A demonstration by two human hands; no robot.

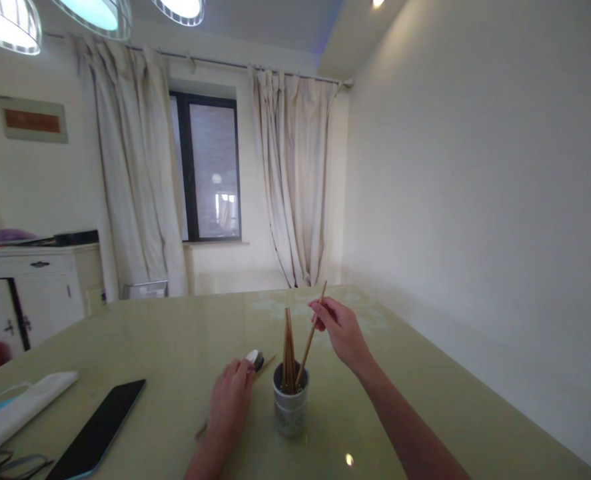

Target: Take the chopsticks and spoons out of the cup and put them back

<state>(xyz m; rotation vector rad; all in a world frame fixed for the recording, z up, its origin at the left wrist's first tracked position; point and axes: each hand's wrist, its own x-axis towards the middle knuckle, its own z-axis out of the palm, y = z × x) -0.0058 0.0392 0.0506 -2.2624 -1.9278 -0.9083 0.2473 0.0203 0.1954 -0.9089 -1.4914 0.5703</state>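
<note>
A thin wooden chopstick (308,347) is pinched between the thumb and fingers of my right hand (338,327). It slants, with its lower end inside the cup. The grey patterned cup (290,413) stands upright on the table and holds several more upright chopsticks (288,350). Left of the cup, my left hand (232,390) rests low at the tabletop with its fingers curled. A small white-and-black object (255,360) touches or lies close by its fingertips. Another stick (266,365) runs beneath that hand, its two ends showing on either side. The left palm is hidden.
A black phone (102,423) lies on the glossy greenish table (175,333), left of my left hand. Farther left are a white device (28,407) and a cable (12,463). A wall (475,200) borders the right side; a white cabinet (50,287) stands at back left.
</note>
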